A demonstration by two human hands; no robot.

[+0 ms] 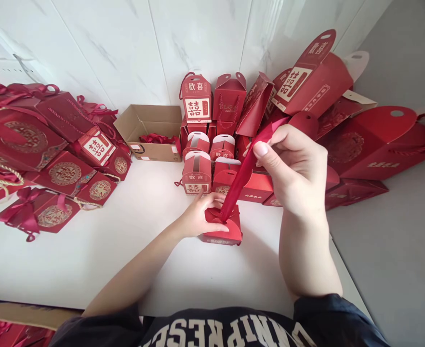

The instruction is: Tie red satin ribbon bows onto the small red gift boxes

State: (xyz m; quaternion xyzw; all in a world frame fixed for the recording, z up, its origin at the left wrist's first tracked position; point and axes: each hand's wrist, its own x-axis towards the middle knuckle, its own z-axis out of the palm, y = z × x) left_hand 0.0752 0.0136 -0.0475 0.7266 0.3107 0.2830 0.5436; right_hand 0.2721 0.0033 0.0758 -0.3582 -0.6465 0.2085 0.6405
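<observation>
A small red gift box (230,225) sits on the white table in front of me. My left hand (203,214) rests around its top, thumb on the near side and fingers over the far side. From the top of the box a dark red ribbon (239,185) rises at a slant. High to the right, my right hand (294,164) pinches the ribbon's upper part between thumb and fingers. Whether the ribbon passes through holes in the box top is hidden by my left hand.
Stacked red boxes (197,103) stand close behind, with larger ones (371,140) at the right by a grey wall. An open cardboard box (158,152) holds red ribbon (158,139). Boxes with ribbons (66,173) are piled at the left. Below the table's front edge lie more red boxes (13,335).
</observation>
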